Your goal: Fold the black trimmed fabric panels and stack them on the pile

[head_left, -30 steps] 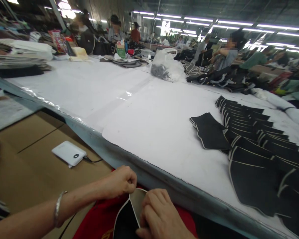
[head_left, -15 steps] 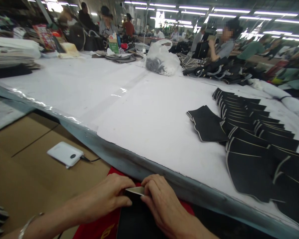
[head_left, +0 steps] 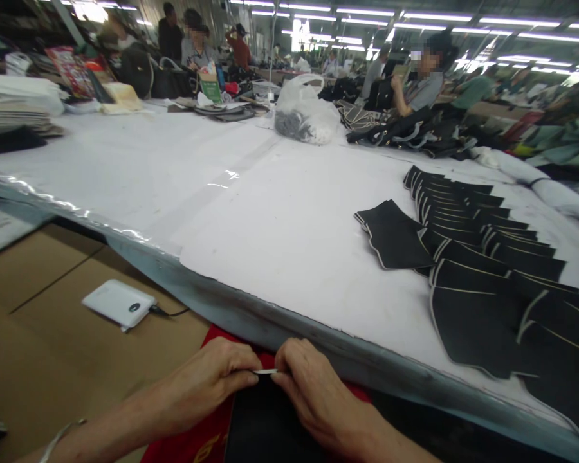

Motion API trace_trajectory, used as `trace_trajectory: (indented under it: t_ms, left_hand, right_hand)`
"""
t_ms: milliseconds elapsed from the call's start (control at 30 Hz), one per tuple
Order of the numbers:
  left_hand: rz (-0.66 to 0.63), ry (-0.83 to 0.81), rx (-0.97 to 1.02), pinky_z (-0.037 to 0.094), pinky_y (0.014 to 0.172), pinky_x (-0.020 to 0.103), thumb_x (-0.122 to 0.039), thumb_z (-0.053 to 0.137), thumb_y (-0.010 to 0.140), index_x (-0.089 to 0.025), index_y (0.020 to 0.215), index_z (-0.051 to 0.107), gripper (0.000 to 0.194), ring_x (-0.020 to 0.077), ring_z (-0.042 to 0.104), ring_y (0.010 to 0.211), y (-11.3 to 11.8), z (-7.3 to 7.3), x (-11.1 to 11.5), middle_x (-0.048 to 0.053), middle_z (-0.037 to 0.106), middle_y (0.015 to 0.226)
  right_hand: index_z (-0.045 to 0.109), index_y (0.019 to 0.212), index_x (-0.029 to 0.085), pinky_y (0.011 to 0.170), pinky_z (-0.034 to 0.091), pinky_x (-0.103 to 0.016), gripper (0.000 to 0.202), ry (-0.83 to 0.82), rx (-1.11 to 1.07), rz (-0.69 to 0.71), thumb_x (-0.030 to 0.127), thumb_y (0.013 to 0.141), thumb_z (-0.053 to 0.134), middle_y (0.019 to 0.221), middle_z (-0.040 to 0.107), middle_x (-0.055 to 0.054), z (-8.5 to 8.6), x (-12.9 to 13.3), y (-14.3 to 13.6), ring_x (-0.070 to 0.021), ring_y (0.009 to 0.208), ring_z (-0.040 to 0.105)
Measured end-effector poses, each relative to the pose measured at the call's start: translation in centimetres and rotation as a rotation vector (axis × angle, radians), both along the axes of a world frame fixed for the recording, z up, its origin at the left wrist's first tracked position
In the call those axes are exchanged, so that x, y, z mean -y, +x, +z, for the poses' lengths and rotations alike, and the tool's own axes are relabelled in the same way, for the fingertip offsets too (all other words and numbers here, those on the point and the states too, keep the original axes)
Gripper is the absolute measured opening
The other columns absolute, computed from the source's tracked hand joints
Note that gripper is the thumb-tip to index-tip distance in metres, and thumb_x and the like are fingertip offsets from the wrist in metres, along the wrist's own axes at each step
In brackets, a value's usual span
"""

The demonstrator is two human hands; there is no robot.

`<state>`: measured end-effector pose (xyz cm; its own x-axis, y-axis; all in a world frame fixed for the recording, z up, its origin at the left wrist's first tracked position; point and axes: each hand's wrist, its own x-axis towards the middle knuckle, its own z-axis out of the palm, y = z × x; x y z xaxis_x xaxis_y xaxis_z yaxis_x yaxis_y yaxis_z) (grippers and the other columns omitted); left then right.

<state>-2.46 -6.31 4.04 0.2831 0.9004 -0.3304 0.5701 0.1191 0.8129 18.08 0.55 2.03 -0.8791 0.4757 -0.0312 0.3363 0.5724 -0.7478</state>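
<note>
Both hands meet at the near edge of the long white-covered table (head_left: 270, 212) — the left hand (head_left: 217, 379) and right hand (head_left: 309, 386) each pinch, fingers closed, the pale-trimmed top edge of a flat black fabric piece (head_left: 265, 418) lying over red cloth (head_left: 207, 437). Far right, matching black pieces (head_left: 482, 257) lie fanned out in rows.

Two hands — a left hand (head_left: 207, 386) and a right hand (head_left: 313, 392) — share one black fabric piece (head_left: 265, 421). One white power bank (head_left: 119, 303), one clear plastic bag (head_left: 305, 110), and black trimmed panels (head_left: 482, 257) overlapped on the bench (head_left: 251, 212) — too many to count.
</note>
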Motion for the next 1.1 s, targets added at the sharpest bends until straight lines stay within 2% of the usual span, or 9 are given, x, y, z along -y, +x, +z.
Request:
trace_trajectory:
  t_ms: [133,267,367,500,600,700,800,1000,1100]
  left_hand:
    - [0.011,-0.001,-0.006,0.033,0.061,0.020,-0.024,0.049,0.092,-0.017,0.069,0.060,0.027,0.0118,0.053,0.066,0.2,0.0,-0.1,-0.004,0.058,0.068]
    - [0.017,0.072,-0.026,0.038,0.073,0.021,-0.024,0.051,0.093,-0.020,0.084,0.070,0.021,0.0153,0.059,0.082,0.9,0.0,-0.3,-0.001,0.066,0.084]
    - [0.029,0.085,-0.002,0.039,0.075,0.023,-0.026,0.049,0.094,-0.022,0.089,0.071,0.023,0.0157,0.060,0.083,1.4,-0.3,-0.5,-0.001,0.066,0.087]
    - [0.022,0.079,0.043,0.040,0.078,0.021,-0.024,0.049,0.093,-0.025,0.094,0.071,0.022,0.0148,0.061,0.088,1.7,-0.8,-0.6,-0.002,0.067,0.091]
    - [0.041,0.050,0.058,0.040,0.080,0.021,-0.025,0.050,0.092,-0.027,0.098,0.072,0.022,0.0148,0.061,0.090,1.7,-0.7,-0.5,-0.003,0.067,0.093]
    - [0.047,0.034,0.061,0.041,0.078,0.021,-0.027,0.050,0.092,-0.026,0.095,0.072,0.023,0.0152,0.061,0.087,1.7,-0.3,-0.5,-0.003,0.066,0.089]
    - [0.034,0.031,0.048,0.041,0.078,0.021,-0.026,0.049,0.091,-0.025,0.094,0.072,0.023,0.0155,0.060,0.088,1.7,-0.1,-0.4,-0.002,0.066,0.090]
    - [0.024,0.044,-0.006,0.040,0.076,0.022,-0.026,0.050,0.089,-0.024,0.092,0.071,0.021,0.0158,0.060,0.086,2.0,0.0,-0.7,-0.002,0.066,0.089]
    - [0.030,0.048,0.003,0.039,0.070,0.022,-0.029,0.053,0.088,-0.021,0.083,0.071,0.020,0.0152,0.059,0.079,2.6,0.0,-1.2,-0.001,0.065,0.081]
  right_hand:
    - [0.047,0.089,0.018,0.072,0.040,-0.030,0.009,0.004,-0.026,-0.017,0.016,0.097,0.046,0.088,0.054,-0.003,-0.3,0.0,-0.1,-0.0177,0.080,0.047]
    - [0.047,0.087,0.018,0.072,0.041,-0.030,0.009,0.060,-0.074,-0.027,0.014,0.095,0.046,0.087,0.055,-0.004,-0.6,0.1,-0.3,-0.0176,0.079,0.048]
    - [0.047,0.085,0.019,0.071,0.041,-0.029,0.009,0.056,-0.090,-0.054,0.015,0.093,0.051,0.085,0.056,-0.002,-0.4,0.0,-0.1,-0.0171,0.077,0.049]
    - [0.050,0.095,0.020,0.076,0.042,-0.029,0.018,-0.007,-0.064,-0.092,0.009,0.085,0.061,0.092,0.060,-0.001,0.3,-0.6,1.1,-0.0164,0.083,0.052]
    - [0.055,0.101,0.020,0.082,0.042,-0.029,0.022,-0.051,-0.020,-0.075,0.009,0.084,0.065,0.098,0.062,-0.001,0.5,-1.1,1.9,-0.0163,0.090,0.054]
    - [0.063,0.096,0.020,0.082,0.041,-0.028,0.016,-0.114,-0.003,-0.095,0.012,0.084,0.068,0.095,0.065,0.001,0.4,-1.3,2.2,-0.0159,0.090,0.058]
    - [0.067,0.090,0.019,0.075,0.041,-0.024,0.010,-0.184,-0.033,-0.123,0.012,0.083,0.070,0.087,0.066,0.002,0.3,-1.3,2.0,-0.0141,0.082,0.059]
    - [0.068,0.079,0.018,0.067,0.037,-0.022,0.009,-0.254,-0.093,-0.178,0.009,0.079,0.071,0.075,0.062,0.004,-0.1,-1.1,1.6,-0.0122,0.073,0.056]
    - [0.067,0.075,0.017,0.062,0.035,-0.021,0.007,-0.337,-0.120,-0.214,0.013,0.078,0.071,0.071,0.059,0.005,-0.3,-1.1,1.6,-0.0115,0.069,0.054]
